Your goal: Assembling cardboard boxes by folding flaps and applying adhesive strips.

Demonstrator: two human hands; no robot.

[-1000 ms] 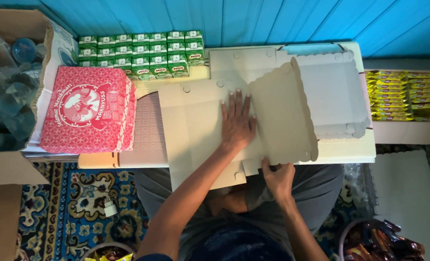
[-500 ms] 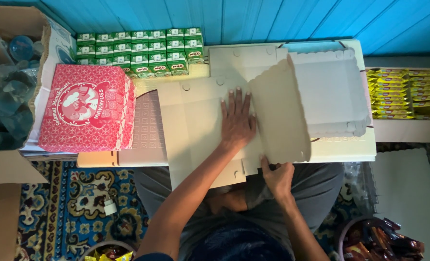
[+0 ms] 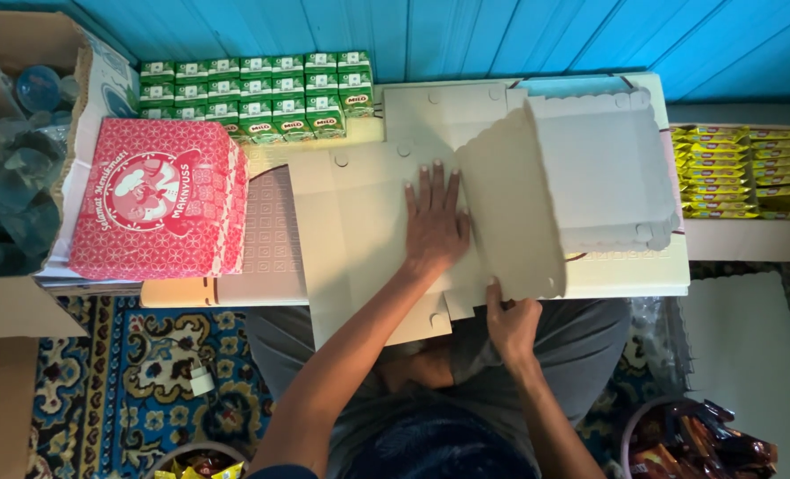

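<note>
The left hand (image 3: 435, 226) is lying flat, palm down, with the fingers extended, held close together and pointing away from the body. The left forearm is extending diagonally from the lower left up to the hand, with the wrist straight. The right hand (image 3: 512, 321) is positioned nearer the torso, with the fingers curled and the thumb pinching upward. The right forearm is angling in from the lower right.
</note>
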